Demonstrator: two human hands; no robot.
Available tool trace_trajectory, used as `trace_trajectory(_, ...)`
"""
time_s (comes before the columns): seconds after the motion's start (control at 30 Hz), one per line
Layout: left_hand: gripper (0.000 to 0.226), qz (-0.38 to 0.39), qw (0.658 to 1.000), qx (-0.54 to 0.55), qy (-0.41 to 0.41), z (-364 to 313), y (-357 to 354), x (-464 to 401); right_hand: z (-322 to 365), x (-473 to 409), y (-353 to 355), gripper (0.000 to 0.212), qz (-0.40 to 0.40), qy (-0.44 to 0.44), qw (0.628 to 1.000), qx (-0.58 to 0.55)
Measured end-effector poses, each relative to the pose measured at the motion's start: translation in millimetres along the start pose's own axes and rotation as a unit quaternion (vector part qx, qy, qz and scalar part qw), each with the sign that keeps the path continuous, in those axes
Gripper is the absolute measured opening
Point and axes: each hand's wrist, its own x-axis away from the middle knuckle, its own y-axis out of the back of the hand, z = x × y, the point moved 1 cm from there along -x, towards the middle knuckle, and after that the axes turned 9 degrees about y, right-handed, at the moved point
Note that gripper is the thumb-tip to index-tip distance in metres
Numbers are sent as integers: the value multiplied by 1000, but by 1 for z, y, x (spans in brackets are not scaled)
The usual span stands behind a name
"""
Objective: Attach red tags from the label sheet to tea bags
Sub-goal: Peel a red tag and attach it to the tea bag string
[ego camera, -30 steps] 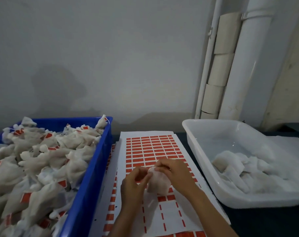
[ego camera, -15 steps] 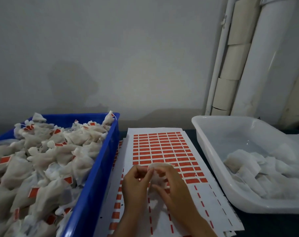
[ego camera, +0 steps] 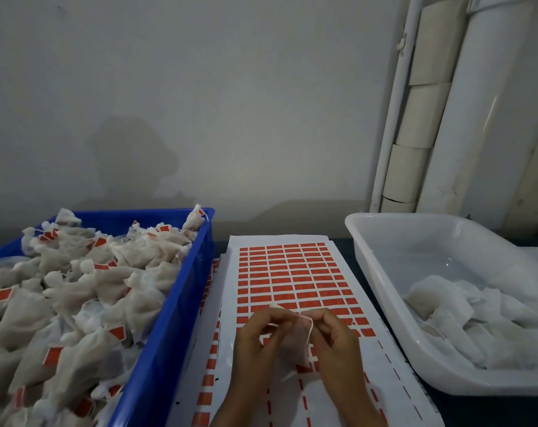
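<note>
Head: tea bag (ego camera: 295,340) upright between both hands

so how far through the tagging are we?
Done: the blue crate is heaped with tagged tea bags, and the near rows of the label sheet are stripped. In hand: left hand and right hand pinch one tea bag and its string over the sheet. Left: untagged bags in the white tub, and many red tags.
</note>
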Motion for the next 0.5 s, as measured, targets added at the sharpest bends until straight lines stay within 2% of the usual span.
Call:
trace_trajectory(0.1, 41, -41, 995, 66, 61, 1, -2, -2, -1, -1, 1, 14, 7, -23, 1000, -7)
trace_trajectory(0.2, 57, -48, 995, -3, 87, 3, -1, -5, -2, 0, -1, 15, 17, -39, 999, -30)
trace_trajectory(0.27, 68, -40, 991, 5, 128, 6, 1, -7, -2, 0, -1, 16, 19, -54, 997, -55)
trace_trajectory(0.33, 63, -8, 987, 1, 163, 10, 0, -6, -1, -1, -2, 17, 16, -68, 994, -79)
trace_trajectory(0.4, 46, 16, 982, -13, 188, 14, -1, -2, -1, -2, -1, 19, 0, -71, 995, -72)
trace_trajectory(0.5, 24, 4, 981, 9, 192, 14, -1, 0, -3, -3, 3, 19, -24, -61, 997, -39)
